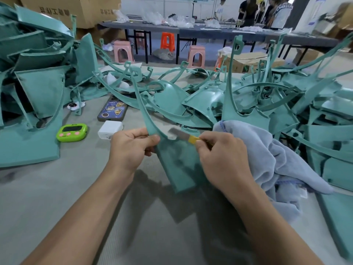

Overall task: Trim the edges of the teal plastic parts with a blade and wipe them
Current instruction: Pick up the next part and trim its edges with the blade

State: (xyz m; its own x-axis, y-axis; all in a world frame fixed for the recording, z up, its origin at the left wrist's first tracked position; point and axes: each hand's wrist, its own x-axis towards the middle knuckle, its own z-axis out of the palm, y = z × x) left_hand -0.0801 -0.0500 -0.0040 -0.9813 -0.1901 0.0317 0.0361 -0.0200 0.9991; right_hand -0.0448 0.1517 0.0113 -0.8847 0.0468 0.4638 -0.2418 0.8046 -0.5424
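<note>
From the head camera, the left hand (129, 148) pinches a teal plastic part with a flat panel and a long curved arm (177, 165) between thumb and curled fingers, just where the arm meets the panel. The part is held above the grey-covered table (57, 197), its arm rising away from the person. The right hand (219, 159) is clamped on a thin silver blade with a yellow-wrapped end (179, 133), thumb and forefinger on the yellow part. The blade, somewhat blurred, lies against the part's inner edge between the 2 hands.

Just right of the right hand a crumpled light blue cloth (267, 159) drapes over a heap of loose teal parts (286, 96). A stack of flat teal panels (38, 92) stands at the left. Between the stack and the hands lie a green digital timer (72, 132), a white charger block (110, 129) and a phone in a stickered case (112, 110).

Containers – brown cardboard boxes (76, 10) stand shut behind the stack. An open carton (246, 61) sits beyond the table – its contents cannot be made out.
</note>
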